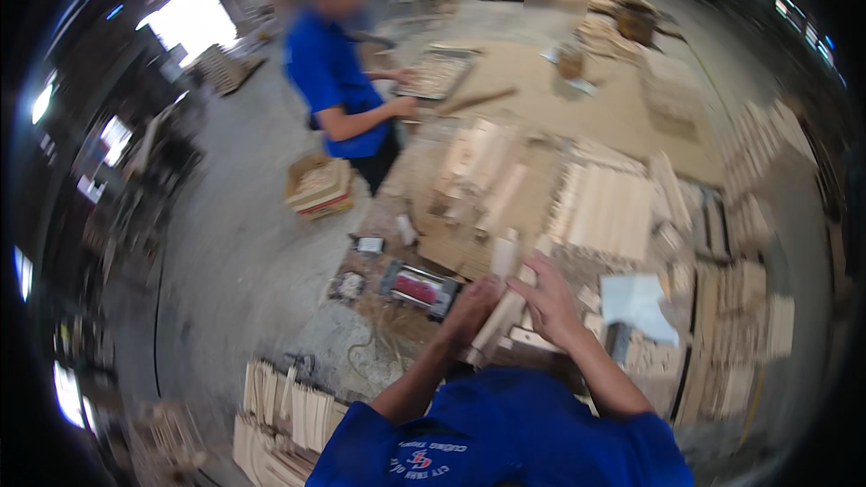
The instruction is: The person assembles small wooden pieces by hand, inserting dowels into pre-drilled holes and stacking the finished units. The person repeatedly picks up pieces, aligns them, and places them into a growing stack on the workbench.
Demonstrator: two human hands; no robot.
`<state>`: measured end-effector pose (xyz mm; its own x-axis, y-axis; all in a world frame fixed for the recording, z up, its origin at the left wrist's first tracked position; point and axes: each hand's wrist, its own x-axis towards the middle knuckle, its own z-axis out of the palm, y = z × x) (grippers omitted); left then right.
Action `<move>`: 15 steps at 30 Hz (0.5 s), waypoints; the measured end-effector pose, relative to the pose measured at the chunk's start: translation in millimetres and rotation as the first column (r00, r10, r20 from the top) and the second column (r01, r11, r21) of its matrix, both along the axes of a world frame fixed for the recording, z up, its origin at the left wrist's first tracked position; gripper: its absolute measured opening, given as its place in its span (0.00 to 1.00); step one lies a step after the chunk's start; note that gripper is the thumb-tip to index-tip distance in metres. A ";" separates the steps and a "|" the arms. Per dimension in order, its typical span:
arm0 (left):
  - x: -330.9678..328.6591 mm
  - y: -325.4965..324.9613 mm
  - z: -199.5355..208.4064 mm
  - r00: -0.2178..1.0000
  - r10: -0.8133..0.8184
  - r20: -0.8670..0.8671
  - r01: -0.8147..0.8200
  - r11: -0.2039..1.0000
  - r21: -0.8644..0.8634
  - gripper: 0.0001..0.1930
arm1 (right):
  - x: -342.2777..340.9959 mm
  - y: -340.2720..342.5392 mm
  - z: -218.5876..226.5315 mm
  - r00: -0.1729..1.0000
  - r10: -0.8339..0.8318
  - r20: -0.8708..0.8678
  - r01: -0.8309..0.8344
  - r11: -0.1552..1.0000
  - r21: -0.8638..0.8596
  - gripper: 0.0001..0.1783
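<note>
both hands (550, 302) touch a wooden strip (495, 328) — pale, narrow.

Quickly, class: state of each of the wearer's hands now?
Left hand: curled beside a wooden strip; grip cannot be told.
Right hand: thumb and fingers spread at that strip; grip unclear.

I stand at a cluttered bench (413, 176) in a broad, dim workshop, its grey floor (216, 234) spreading away to my left. A large bright opening (192, 22) glares at the upper left, with smaller bright panes (115, 140) below it among dark surroundings. A thin dark line (159, 325) crosses the floor; blurred lights (782, 7) string along the upper right.
</note>
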<state>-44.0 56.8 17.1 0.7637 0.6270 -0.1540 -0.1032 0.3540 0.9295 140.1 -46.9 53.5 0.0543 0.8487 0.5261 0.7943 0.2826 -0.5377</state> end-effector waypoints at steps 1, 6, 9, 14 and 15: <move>-2.3 -1.8 2.2 1.000 0.016 -0.014 -0.017 0.998 -0.054 0.16 | -4.5 4.8 3.6 0.997 0.032 0.077 -0.035 0.998 0.044 0.33; 11.6 -6.1 5.2 0.952 0.061 0.299 0.095 0.873 -0.479 0.21 | -11.1 14.2 -0.4 0.991 0.117 0.066 -0.121 0.991 0.054 0.31; -6.9 -2.9 4.4 0.982 0.114 0.152 -0.059 0.944 -0.325 0.26 | -27.1 26.3 4.4 0.995 0.093 0.035 -0.095 0.993 0.074 0.26; -18.8 -4.3 15.2 0.923 0.372 0.100 -0.321 0.885 -0.338 0.30 | -58.5 25.9 -31.8 0.654 -0.076 -0.753 -0.221 0.932 -0.286 0.31; -19.9 -4.4 15.0 0.908 0.414 0.065 -0.377 0.875 -0.302 0.30 | -62.1 25.0 -37.3 0.631 -0.054 -0.774 -0.287 0.911 -0.297 0.31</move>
<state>-63.9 52.4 32.1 0.4851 0.8263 -0.2864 -0.3963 0.4996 0.7702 78.0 -21.9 16.1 0.1697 0.9855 -0.0001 0.0325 -0.0057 -0.9995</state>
